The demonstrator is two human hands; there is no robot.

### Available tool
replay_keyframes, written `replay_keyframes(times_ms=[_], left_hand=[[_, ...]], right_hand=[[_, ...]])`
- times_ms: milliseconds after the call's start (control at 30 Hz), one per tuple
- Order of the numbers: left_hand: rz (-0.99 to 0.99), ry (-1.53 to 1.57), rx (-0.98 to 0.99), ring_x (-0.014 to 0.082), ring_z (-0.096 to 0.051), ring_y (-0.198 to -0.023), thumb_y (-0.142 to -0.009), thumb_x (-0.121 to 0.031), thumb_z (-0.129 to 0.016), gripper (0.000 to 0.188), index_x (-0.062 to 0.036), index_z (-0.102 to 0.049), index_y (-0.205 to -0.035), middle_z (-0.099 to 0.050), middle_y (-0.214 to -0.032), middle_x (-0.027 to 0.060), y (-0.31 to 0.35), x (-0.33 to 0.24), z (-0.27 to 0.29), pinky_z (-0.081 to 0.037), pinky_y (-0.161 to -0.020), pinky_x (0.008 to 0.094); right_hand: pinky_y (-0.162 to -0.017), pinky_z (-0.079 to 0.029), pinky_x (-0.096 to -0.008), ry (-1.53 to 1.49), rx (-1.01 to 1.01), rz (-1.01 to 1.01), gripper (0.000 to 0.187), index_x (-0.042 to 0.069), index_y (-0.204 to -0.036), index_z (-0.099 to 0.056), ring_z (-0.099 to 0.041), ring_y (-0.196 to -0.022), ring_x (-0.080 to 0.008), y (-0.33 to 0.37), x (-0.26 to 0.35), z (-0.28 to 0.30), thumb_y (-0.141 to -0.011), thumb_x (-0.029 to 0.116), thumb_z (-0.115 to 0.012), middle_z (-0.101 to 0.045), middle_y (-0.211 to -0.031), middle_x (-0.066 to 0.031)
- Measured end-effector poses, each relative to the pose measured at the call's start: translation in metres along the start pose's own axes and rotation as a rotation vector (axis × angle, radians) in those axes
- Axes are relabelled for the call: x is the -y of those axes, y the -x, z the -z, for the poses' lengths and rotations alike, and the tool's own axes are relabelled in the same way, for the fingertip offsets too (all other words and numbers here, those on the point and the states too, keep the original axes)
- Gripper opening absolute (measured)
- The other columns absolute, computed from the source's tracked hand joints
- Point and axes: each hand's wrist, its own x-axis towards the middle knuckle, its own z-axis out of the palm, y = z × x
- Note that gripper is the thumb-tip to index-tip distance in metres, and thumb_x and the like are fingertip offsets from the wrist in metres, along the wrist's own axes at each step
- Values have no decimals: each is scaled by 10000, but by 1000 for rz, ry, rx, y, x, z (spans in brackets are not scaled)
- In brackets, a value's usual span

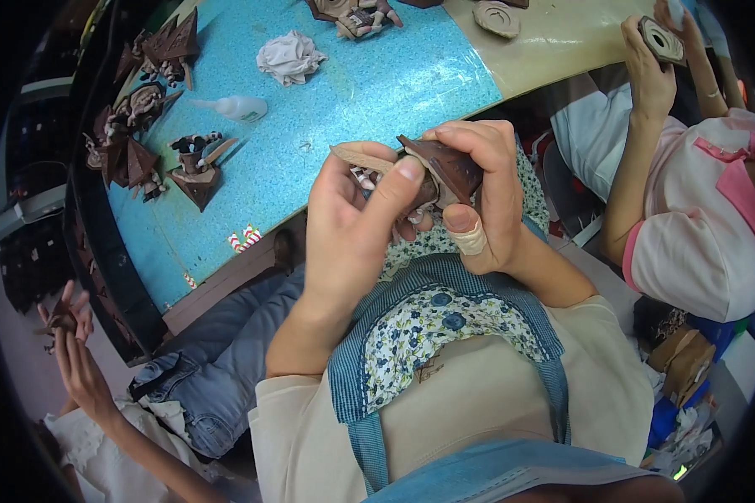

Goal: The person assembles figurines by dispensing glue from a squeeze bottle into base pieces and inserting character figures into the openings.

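Note:
In front of my chest I hold a small brown and beige figurine [451, 168] with a dark, pointed, wing-like part. My left hand [348, 222] is closed round its left side, the thumb pressing on the beige middle. A flat tan strip sticks out above the left fingers. My right hand [497, 189] grips the dark part from the right; its thumb has a beige bandage wrapped round it. The fingers hide much of the figurine's body and underside. Beyond my hands, a similar figurine [197, 178] lies on the blue tabletop [361, 101].
More figurines [130, 159] stand along the table's left edge. A white squeeze bottle [242, 108] lies near a crumpled white cloth or paper [289, 59]. At right, a co-worker holds an oval beige piece [661, 42]; at left, another person's hands hold a small brown piece [62, 318].

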Motion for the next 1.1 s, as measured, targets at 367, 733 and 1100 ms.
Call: replay_keyframes(times_ms=[367,733,1100], left_hand=[[-168,30,14,200,-590,-898,-823,-306,-706,587,38,-433,-1212,-553,-1121,156,14,-1,4,-497,-733,267],[-1019,-1020,-134,358,-501,-1101,-497,-86,-778,592,-78,-610,-1065,-546,-1175,138,28,-5,48,-383,-925,441],[-1000,-805,-351,218,-593,-818,-504,-105,-877,599,-39,-577,-1017,-586,-936,114,63,6,91,-490,-717,323]], right_hand=[[-891,-403,-325,-566,12,-459,568,-41,-1261,-389,-499,-1042,-210,-4,9,2,-933,416,-473,-485,-1158,-162],[-981,-342,-314,-871,147,-627,586,-40,-1309,-326,-453,-1137,-194,-18,33,-11,-945,405,-440,-450,-1216,-154],[-990,-340,-325,-1066,388,-615,582,-39,-1311,-322,-459,-1148,-200,-35,52,-69,-946,401,-432,-466,-1229,-162]])
